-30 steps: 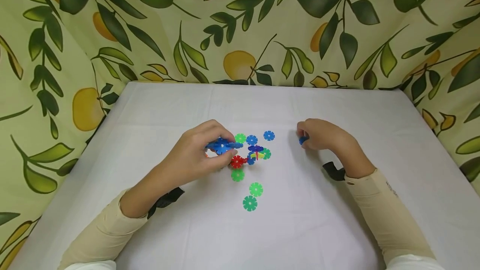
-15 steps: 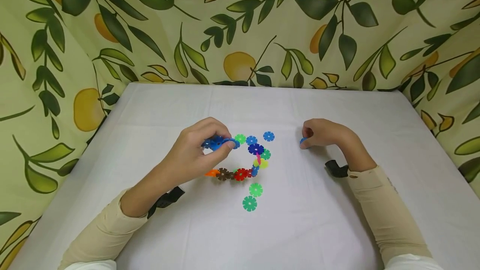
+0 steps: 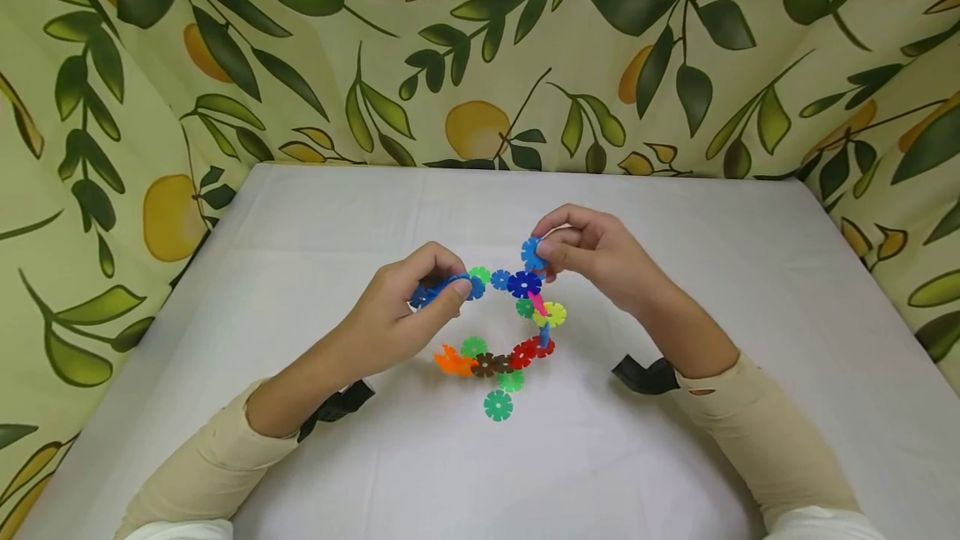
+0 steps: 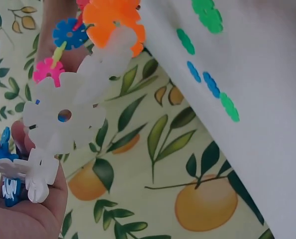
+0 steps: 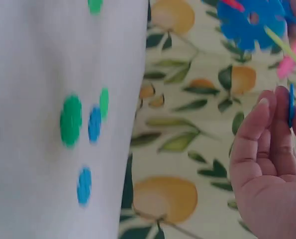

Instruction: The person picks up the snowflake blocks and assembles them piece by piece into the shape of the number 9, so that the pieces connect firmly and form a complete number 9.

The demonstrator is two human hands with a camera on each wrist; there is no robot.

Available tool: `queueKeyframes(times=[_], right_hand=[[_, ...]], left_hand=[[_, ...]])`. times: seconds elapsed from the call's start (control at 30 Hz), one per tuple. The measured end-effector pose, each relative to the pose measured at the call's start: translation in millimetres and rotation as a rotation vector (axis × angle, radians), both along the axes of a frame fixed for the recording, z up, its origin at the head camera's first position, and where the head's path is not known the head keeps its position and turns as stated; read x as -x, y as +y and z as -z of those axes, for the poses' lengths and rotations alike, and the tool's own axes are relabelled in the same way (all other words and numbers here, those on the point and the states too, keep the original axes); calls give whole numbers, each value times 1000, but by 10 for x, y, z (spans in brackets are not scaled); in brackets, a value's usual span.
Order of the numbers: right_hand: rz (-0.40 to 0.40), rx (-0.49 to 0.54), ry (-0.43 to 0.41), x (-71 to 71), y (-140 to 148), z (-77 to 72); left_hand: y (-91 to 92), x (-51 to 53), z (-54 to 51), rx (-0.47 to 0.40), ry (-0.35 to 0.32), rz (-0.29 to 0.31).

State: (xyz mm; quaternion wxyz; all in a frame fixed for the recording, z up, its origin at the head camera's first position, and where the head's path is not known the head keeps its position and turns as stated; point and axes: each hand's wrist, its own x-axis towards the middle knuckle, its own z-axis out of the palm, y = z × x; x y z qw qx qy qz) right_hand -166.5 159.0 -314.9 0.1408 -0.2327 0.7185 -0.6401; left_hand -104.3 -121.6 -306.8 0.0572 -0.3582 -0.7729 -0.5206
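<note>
Tabletop [image 3: 600, 457]: white, fabric-covered.
Left hand [image 3: 393, 298]: fingers and thumb clamped on chain [image 3: 555, 317].
Right hand [image 3: 603, 257]: shifted inward from nearer right edge; thumb and fingers pinch blue disc [image 3: 531, 254], now close to chain.
Chain: interlocked notched plastic discs, curved above mid-tabletop.
Loose discs [image 3: 498, 406]: flat, green and blue, midway between side edges.

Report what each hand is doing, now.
Left hand: holding the chain of linked discs.
Right hand: pinching a blue disc.
</note>
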Motion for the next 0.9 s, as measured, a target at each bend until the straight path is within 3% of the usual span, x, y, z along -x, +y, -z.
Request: queueKeyframes(times=[0.17,0.33,0.9], right_hand=[[-156,84,-154,-174,-208,25],[-288,198,-211,-269,-299,45],[-256,300,-243,-329,-341,86]], left_hand=[[28,-17,45,-14,-19,36],[50,-21,52,-26,-11,52],[71,-11,72,-37,80,90]])
